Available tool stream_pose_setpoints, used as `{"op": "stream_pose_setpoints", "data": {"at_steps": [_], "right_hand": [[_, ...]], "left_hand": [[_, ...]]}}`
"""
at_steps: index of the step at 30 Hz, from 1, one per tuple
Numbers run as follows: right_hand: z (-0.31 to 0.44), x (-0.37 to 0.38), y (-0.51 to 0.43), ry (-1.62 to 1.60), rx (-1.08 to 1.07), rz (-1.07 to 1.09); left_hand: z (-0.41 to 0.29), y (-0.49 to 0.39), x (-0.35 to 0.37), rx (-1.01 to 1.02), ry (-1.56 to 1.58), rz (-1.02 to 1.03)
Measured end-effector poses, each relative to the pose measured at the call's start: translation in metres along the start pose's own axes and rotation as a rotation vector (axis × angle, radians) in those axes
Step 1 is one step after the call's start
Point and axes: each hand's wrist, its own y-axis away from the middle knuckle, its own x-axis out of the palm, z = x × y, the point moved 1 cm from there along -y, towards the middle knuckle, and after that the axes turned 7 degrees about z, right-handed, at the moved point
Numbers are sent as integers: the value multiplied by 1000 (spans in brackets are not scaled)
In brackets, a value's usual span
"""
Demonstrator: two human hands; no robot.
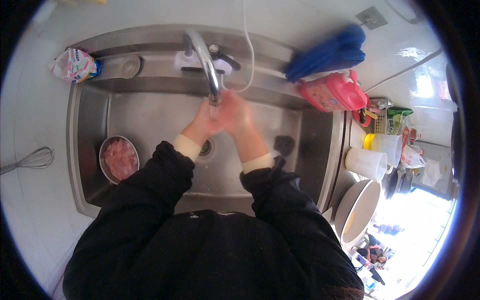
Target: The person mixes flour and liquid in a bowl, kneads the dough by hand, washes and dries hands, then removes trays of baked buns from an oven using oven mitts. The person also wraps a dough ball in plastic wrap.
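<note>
Water runs from the curved chrome faucet (pixel 205 56) onto my hands over a stainless steel sink (pixel 168 112). My left hand (pixel 204 119) is under the spout, close against my right hand (pixel 237 112). The right one is blurred by motion, and the fingers of both are hard to make out. I see no object between them. Below my wrists the sink drain (pixel 206 147) shows partly. A round metal bowl (pixel 135 150) of raw pink meat (pixel 120 159) sits in the left side of the sink. A dark scouring pad (pixel 284 146) lies at the right.
A plastic packet (pixel 77 66) stands on the back left rim. At the back right are a blue cloth (pixel 330 50) and a pink detergent jug (pixel 333 92). Plastic jugs (pixel 365 164) and a large pan (pixel 358 212) line the right counter. A wire whisk (pixel 35 158) is at far left.
</note>
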Motion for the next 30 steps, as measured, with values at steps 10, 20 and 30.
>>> {"op": "stream_pose_setpoints", "data": {"at_steps": [10,20,30], "right_hand": [[-40,20,-7,1287,-293,326],[-43,-5,-7,1188,-186,616],[-96,-25,-26,-507,436,200]], "left_hand": [[13,18,-50,284,-73,149],[-28,3,-36,-69,-538,5],[-14,-5,-22,-282,-566,-136]]}}
